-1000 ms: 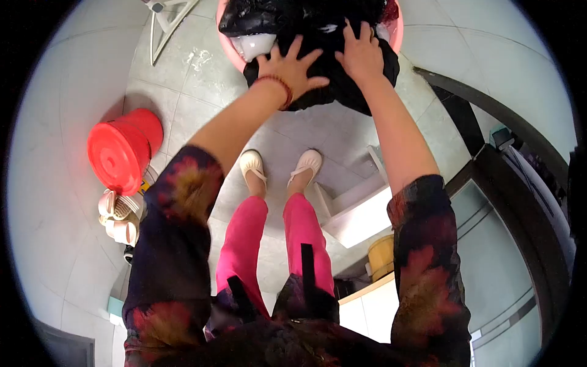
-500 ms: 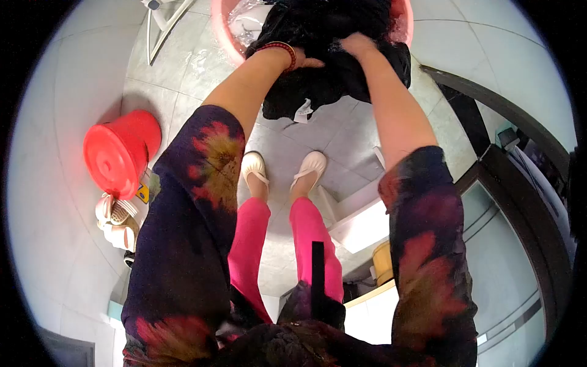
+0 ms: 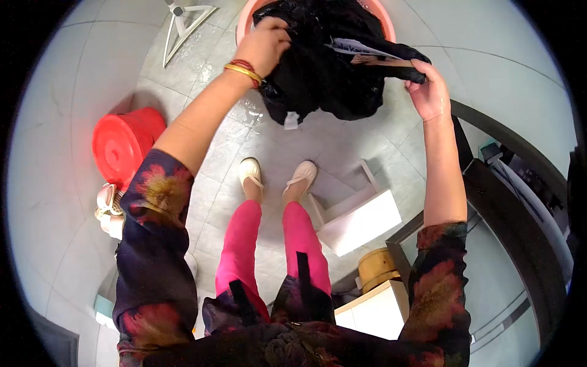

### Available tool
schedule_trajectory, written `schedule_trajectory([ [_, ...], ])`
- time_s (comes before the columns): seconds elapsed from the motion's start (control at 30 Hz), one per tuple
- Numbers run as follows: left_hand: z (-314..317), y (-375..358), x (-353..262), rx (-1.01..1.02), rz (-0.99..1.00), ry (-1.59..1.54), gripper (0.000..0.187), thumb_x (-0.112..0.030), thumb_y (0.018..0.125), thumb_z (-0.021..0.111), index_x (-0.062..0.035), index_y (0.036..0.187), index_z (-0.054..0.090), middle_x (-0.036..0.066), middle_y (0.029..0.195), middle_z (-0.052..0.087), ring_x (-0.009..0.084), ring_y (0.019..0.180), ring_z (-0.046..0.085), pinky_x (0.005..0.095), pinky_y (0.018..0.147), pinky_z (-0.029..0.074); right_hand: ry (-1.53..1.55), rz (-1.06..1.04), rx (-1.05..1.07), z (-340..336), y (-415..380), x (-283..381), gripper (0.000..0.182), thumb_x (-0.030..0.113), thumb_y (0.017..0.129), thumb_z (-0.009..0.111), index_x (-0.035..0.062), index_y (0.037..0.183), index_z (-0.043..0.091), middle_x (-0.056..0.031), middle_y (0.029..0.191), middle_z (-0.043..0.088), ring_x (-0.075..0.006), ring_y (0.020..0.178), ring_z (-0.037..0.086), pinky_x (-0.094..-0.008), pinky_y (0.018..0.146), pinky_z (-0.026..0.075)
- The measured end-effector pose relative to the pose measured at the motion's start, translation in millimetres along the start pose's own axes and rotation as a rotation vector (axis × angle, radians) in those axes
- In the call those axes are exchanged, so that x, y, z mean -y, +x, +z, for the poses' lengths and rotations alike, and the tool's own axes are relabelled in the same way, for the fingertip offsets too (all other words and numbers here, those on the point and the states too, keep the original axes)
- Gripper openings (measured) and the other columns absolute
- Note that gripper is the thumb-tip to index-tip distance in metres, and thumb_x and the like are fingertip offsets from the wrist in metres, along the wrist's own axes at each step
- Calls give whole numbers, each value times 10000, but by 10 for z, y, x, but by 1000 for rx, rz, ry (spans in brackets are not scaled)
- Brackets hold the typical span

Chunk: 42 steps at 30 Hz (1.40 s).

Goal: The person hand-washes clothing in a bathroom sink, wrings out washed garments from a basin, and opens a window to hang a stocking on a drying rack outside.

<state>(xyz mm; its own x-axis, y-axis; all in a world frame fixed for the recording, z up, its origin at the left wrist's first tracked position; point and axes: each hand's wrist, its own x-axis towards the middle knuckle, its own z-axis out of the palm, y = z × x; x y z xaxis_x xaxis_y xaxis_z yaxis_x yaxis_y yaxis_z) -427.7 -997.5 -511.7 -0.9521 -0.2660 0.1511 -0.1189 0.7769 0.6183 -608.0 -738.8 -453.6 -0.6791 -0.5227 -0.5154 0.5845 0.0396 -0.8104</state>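
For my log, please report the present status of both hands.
Left hand curled at black garment. Right hand pinching its edge. Garment draped over pink tub.

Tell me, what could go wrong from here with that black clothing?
The black garment hangs over the rim of the pink tub, so it might slip down onto the floor, especially if the right hand loses the edge it holds. The tiles by the tub glisten as if wet, so the cream shoes could slide if the person steps forward.
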Motion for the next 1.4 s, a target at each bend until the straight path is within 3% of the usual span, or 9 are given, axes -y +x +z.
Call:
schedule_trajectory([
  [0.13, -267, 307, 50, -158, -185, 0, 126, -90, 782, 447, -60, 847, 551, 140, 832, 548, 363, 804, 506, 390, 693, 426, -314, 43, -228, -234, 115, -145, 183, 138, 773, 549, 44, 929, 565, -53, 829, 591, -147, 707, 548, -264, 632, 447],
  [0.23, -212, 350, -209, -91, -68, 227, 362, -319, 768, 515, -152, 1088, 508, 129, 1171, 445, 350, 1086, 408, 422, 811, 420, -734, -4, -269, -284, 250, -381, 312, 170, 752, 591, 83, 1047, 538, -74, 899, 581, -180, 792, 536, -301, 692, 448],
  [0.33, 60, -125, -805, 263, -258, 325, 739, -548, 668, 589, -305, 1293, 277, 143, 1374, 181, 456, 1195, 244, 556, 865, 348, -1264, -633, -369, -76, 295, -598, 461, 218, 710, 641, 95, 1127, 489, -118, 1023, 533, -252, 890, 515, -359, 745, 442],
  [0.53, 682, -317, -647, 503, -371, 555, 714, -681, 701, 428, -346, 1310, 262, 119, 1389, 194, 424, 1153, 348, 542, 928, 246, -1759, -419, -169, 311, 309, -811, 485, 211, 704, 635, 182, 1154, 455, -179, 1088, 458, -376, 955, 476, -403, 793, 435],
  [0.77, 1133, 138, -216, 896, -459, 622, 598, -537, 767, 477, -302, 1294, 322, 35, 1362, 295, 371, 1179, 350, 498, 975, 173, -2017, -130, -25, 241, 917, -1330, 274, 149, 772, 410, 95, 926, 631, -188, 999, 562, -327, 916, 553, -382, 783, 457],
  [0.97, 1430, 223, 532, 1110, -252, 567, 450, -425, 866, 353, -195, 1248, 413, 57, 1254, 438, 203, 1151, 396, 362, 962, 284, -1860, 58, 56, 234, 879, -1415, 289, 195, 723, 468, 67, 917, 641, -145, 980, 598, -274, 911, 580, -360, 780, 459],
  [1.1, 964, 242, 292, 1232, -107, 548, 411, -372, 842, 418, -113, 1152, 495, 124, 1168, 493, 269, 1067, 470, 371, 888, 369, -1478, 15, 84, 231, 670, -1140, 263, 184, 715, 505, 27, 881, 636, -121, 930, 606, -215, 847, 584, -308, 698, 459],
  [1.2, 609, 195, 123, 1007, -132, 337, 385, -342, 832, 451, -72, 1092, 540, 164, 1093, 534, 306, 998, 519, 375, 831, 420, -540, -66, 84, 197, 205, -694, 223, 133, 718, 516, 4, 874, 610, -68, 871, 594, -140, 786, 545, -264, 609, 426],
  [1.4, 207, -166, -659, 376, 75, -160, 460, -357, 771, 553, -82, 1134, 486, 142, 1129, 492, 311, 1019, 489, 359, 845, 413, 26, -30, 63, 404, -216, 100, 218, 23, 696, 508, 21, 898, 590, -39, 890, 562, -116, 768, 509, -218, 614, 401],
])
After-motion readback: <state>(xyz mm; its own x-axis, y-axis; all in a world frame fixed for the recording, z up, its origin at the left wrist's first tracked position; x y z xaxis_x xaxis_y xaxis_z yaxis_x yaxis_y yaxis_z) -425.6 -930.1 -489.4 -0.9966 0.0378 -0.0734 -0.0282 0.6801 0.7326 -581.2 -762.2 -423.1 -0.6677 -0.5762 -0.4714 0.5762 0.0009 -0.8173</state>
